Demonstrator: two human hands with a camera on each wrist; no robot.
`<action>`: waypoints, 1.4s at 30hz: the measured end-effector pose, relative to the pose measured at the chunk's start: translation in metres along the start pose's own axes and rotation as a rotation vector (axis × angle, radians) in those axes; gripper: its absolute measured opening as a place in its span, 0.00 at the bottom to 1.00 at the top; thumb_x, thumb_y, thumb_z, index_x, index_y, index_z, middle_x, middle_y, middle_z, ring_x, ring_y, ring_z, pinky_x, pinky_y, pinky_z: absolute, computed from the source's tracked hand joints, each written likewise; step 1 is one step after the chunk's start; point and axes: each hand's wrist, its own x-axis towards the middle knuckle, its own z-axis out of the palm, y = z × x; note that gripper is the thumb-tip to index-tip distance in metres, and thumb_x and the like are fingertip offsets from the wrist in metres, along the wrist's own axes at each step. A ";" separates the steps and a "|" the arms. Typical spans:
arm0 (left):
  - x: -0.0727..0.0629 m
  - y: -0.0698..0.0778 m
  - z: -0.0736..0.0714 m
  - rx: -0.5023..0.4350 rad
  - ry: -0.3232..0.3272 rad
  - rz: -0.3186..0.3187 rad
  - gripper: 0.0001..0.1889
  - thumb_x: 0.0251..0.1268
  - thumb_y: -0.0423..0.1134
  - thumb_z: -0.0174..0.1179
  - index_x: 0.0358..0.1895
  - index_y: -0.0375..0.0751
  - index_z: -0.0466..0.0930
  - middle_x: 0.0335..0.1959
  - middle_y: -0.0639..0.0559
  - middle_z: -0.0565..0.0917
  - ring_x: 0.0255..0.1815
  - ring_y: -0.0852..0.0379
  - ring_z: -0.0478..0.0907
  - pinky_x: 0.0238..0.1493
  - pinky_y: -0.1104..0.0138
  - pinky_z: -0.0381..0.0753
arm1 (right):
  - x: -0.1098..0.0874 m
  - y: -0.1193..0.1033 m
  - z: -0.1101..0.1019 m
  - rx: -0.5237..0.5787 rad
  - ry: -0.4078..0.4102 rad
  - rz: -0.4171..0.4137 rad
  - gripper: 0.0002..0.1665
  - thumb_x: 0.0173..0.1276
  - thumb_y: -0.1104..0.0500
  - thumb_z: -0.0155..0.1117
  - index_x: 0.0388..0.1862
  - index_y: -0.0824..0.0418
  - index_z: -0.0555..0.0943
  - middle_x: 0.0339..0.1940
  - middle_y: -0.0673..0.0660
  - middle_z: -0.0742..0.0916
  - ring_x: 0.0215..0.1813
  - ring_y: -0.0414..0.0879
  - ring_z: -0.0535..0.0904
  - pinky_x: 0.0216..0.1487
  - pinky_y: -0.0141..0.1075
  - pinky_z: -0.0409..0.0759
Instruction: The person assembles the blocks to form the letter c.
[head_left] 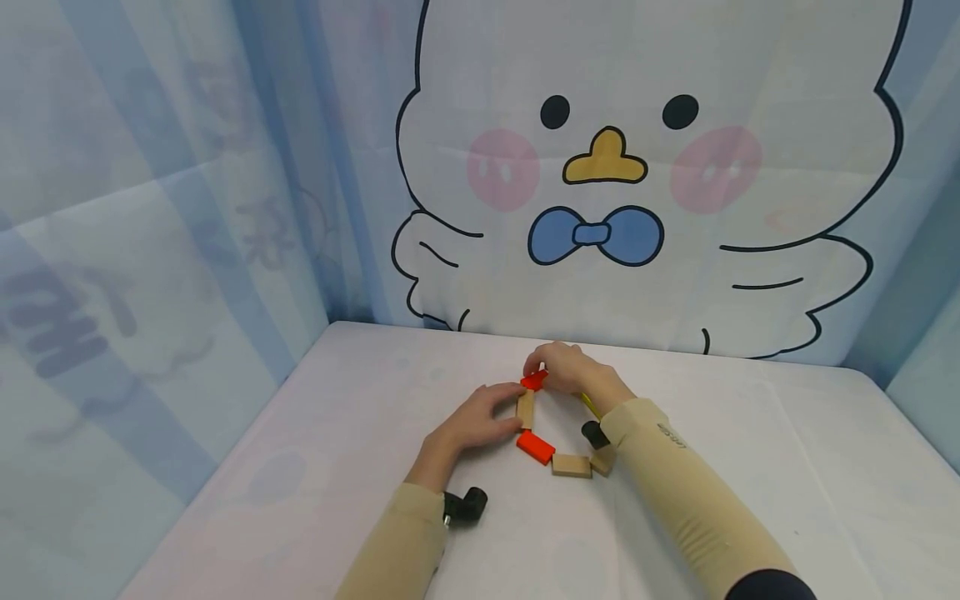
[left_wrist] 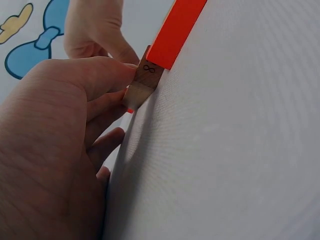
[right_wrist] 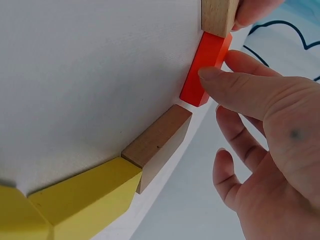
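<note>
Red block sat at abt 11 o'clock in a ring of blocks on the white surface. R hand was pinching it, w/ the thumb on the inside. L hand was loose, its fingers just touching the plain block at abt 10 o'clock.

Trouble could come b/c the blocks sat so close: one hard push on the red one might knock the plain one crooked. The brown block was next round clockwise, just beside, so a bump might shift that too. R sleeve hung near the 5 o'clock block & might drag it.

R sleeve reached in from 5 o'clock, its hand bent left at the wrist. L sleeve reached in from 7.
</note>
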 end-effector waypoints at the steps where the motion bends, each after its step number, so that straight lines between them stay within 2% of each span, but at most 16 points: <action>1: 0.000 0.000 0.000 -0.004 0.000 -0.001 0.29 0.68 0.44 0.59 0.72 0.44 0.72 0.73 0.50 0.71 0.74 0.50 0.63 0.77 0.51 0.51 | -0.001 -0.001 0.000 0.000 0.000 -0.003 0.19 0.67 0.71 0.64 0.51 0.53 0.87 0.52 0.54 0.85 0.55 0.54 0.76 0.62 0.58 0.70; 11: -0.001 -0.001 0.000 0.004 0.006 0.012 0.28 0.68 0.43 0.60 0.72 0.44 0.72 0.73 0.50 0.71 0.74 0.49 0.63 0.76 0.51 0.55 | -0.009 0.001 -0.010 0.056 -0.014 0.080 0.18 0.70 0.66 0.65 0.56 0.53 0.85 0.58 0.56 0.82 0.58 0.55 0.75 0.61 0.50 0.78; 14: -0.002 0.000 -0.001 -0.007 0.007 0.003 0.28 0.68 0.42 0.60 0.72 0.45 0.73 0.73 0.50 0.71 0.74 0.49 0.63 0.76 0.51 0.56 | -0.012 0.004 -0.014 0.048 -0.007 0.097 0.18 0.71 0.65 0.64 0.57 0.55 0.84 0.57 0.56 0.82 0.55 0.54 0.75 0.60 0.49 0.79; 20: -0.003 0.001 0.000 -0.011 0.004 -0.014 0.28 0.68 0.43 0.60 0.72 0.46 0.73 0.73 0.50 0.71 0.74 0.49 0.63 0.75 0.50 0.59 | -0.018 0.015 -0.019 0.080 0.002 0.103 0.16 0.69 0.63 0.68 0.56 0.58 0.84 0.53 0.57 0.83 0.46 0.52 0.78 0.47 0.41 0.84; 26: -0.002 0.001 -0.001 -0.008 0.005 -0.009 0.28 0.68 0.43 0.60 0.71 0.46 0.73 0.73 0.50 0.71 0.73 0.49 0.64 0.74 0.50 0.61 | -0.023 0.024 -0.023 0.052 0.017 0.081 0.16 0.68 0.62 0.71 0.54 0.59 0.84 0.52 0.59 0.83 0.50 0.55 0.77 0.54 0.47 0.82; 31: -0.002 0.001 -0.001 -0.010 0.002 -0.019 0.28 0.68 0.44 0.60 0.72 0.46 0.73 0.73 0.51 0.71 0.74 0.49 0.63 0.74 0.51 0.61 | -0.025 0.031 -0.024 0.026 0.026 0.060 0.15 0.68 0.60 0.70 0.53 0.59 0.85 0.50 0.58 0.84 0.51 0.55 0.77 0.55 0.49 0.80; 42: 0.000 -0.001 0.000 0.005 -0.001 -0.016 0.28 0.69 0.43 0.59 0.72 0.46 0.72 0.73 0.50 0.70 0.74 0.50 0.63 0.76 0.51 0.56 | -0.032 0.040 -0.023 0.089 0.015 0.059 0.16 0.68 0.60 0.70 0.53 0.61 0.83 0.48 0.58 0.83 0.46 0.53 0.77 0.50 0.44 0.82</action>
